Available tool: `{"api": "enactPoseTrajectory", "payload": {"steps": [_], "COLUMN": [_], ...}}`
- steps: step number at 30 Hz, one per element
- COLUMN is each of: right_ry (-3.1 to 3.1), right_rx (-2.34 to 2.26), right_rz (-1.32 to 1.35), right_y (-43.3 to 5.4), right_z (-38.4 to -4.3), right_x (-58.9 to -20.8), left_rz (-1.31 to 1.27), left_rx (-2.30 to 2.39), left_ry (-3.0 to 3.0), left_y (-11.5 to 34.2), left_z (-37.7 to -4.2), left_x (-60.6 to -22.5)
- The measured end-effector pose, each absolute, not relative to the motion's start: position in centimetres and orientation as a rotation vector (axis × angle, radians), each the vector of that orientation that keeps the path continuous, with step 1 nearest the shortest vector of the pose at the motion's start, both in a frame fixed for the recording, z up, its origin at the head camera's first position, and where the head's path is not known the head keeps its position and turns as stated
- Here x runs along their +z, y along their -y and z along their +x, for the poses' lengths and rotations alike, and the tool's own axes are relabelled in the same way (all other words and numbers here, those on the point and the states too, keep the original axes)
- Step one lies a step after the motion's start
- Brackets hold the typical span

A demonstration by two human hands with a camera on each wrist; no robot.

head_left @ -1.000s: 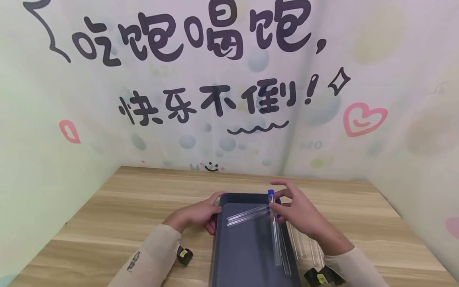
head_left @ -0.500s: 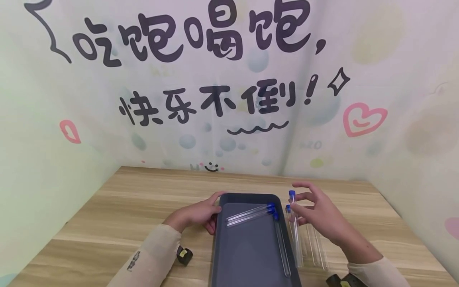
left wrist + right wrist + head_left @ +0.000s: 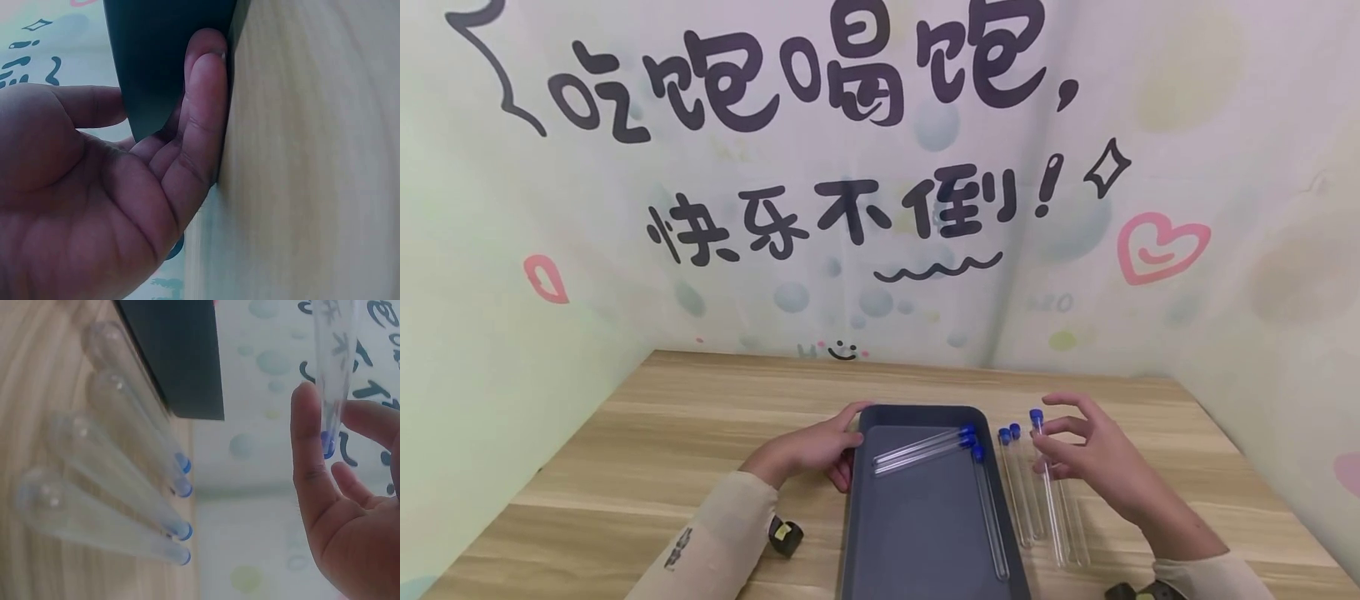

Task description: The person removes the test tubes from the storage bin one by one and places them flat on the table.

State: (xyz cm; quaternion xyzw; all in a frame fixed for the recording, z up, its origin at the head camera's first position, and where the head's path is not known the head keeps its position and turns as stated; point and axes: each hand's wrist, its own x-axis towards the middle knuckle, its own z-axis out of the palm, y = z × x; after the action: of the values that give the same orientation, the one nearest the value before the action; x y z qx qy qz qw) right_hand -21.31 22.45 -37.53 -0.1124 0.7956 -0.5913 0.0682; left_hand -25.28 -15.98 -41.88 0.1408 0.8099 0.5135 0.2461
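Note:
My right hand (image 3: 1101, 458) pinches a clear test tube (image 3: 1051, 508) just below its blue cap, right of the dark grey tray (image 3: 917, 542). In the right wrist view, this tube (image 3: 336, 356) sits between thumb and fingers, raised off the wood. Two capped test tubes (image 3: 921, 451) lie side by side across the tray's far end. A third test tube (image 3: 990, 521) lies along its right wall. My left hand (image 3: 812, 447) grips the tray's left side near the far corner, thumb at the rim, fingers against the outer wall (image 3: 162, 56).
Several more capped test tubes (image 3: 1017, 496) lie side by side on the wooden table (image 3: 700, 433), right of the tray; the right wrist view shows these loose tubes (image 3: 115, 472) fanned out. A printed cloth backdrop (image 3: 850, 317) rises behind the table.
My right hand has carried the test tube from above the tray rightward, over the tubes on the table. The left hand and the tray have stayed put.

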Motion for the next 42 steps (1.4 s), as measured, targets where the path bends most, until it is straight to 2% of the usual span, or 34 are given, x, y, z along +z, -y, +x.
{"api": "enactPoseTrajectory", "payload": {"steps": [42], "right_ry": [-2.46], "right_rx": [-1.629], "right_rz": [-0.09], "right_y": [-28.4], "right_z": [-23.7], "right_x": [-41.0], "left_rz": [0.36], "left_rx": [1.385], "left_ry": [-2.221], "left_y": [15.9], "left_z": [-25.1], "left_x": [-41.7]}}
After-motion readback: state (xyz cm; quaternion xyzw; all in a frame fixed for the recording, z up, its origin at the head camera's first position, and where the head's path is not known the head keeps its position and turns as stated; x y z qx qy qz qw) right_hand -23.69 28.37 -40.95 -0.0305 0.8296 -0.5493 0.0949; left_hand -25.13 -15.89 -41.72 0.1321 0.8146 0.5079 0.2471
